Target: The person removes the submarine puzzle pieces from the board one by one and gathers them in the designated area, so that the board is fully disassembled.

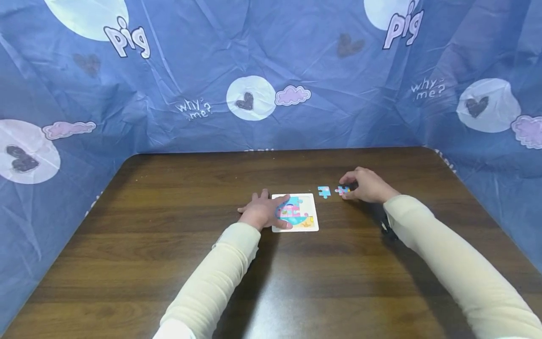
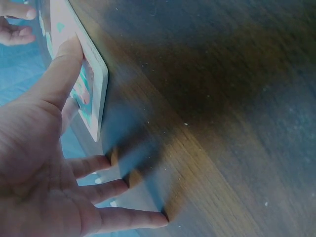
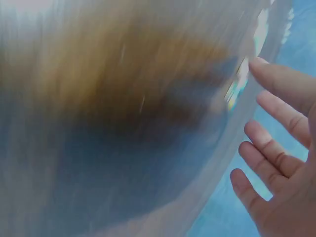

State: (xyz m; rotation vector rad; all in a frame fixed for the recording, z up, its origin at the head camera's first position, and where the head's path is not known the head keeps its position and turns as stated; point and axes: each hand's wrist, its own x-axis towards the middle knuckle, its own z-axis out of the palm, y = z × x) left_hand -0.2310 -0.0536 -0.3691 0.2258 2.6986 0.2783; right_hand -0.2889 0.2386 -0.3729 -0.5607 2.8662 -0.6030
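Puzzle board (image 1: 315,212) is lying flat on the wooden table (image 1: 169,263), its assembled picture (image 1: 292,208) part filled and a bare patch (image 1: 306,205) showing toward two o'clock. At the board's nine o'clock, the left hand (image 1: 262,212) is spreading wide, thumb pressing on the near edge, another finger reaching over the far side, the rest resting on the wood — it is bracing, not gripping.

Out at the board's two o'clock, an inner loose piece (image 1: 324,191) is lying just off the corner, with an outer loose piece (image 1: 342,190) sitting farther along. From this outer piece's three o'clock, the right hand (image 1: 367,185) is poising half open, thumb and forefinger standing apart on either side of it; whether they are touching it, I cannot tell.

Picking up that outer piece seems to be the step in hand. The next move is probably calling for a light edge pinch, a lift and a carry toward eight o'clock — knobs turned to suit the bare patch.
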